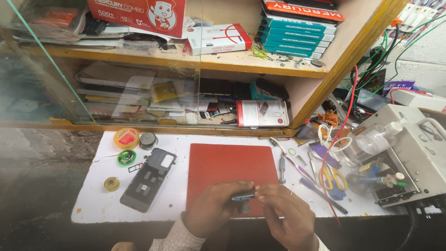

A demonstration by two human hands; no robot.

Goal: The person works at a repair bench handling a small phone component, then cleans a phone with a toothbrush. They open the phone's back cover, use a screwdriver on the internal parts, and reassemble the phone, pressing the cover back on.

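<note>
Both my hands meet over the near edge of a red work mat. My left hand and my right hand together pinch a small blue-grey flat part between their fingertips; a dark piece hangs just under it. To the left of the mat lies an opened phone, its dark inner frame facing up. A small screwdriver lies along the mat's right edge.
White tabletop with a yellow tin, a round grey tin, a green solder reel and a small yellow reel. Right: yellow-handled scissors, tools, a clear bottle, a grey machine, wires. Wooden shelves of boxes behind.
</note>
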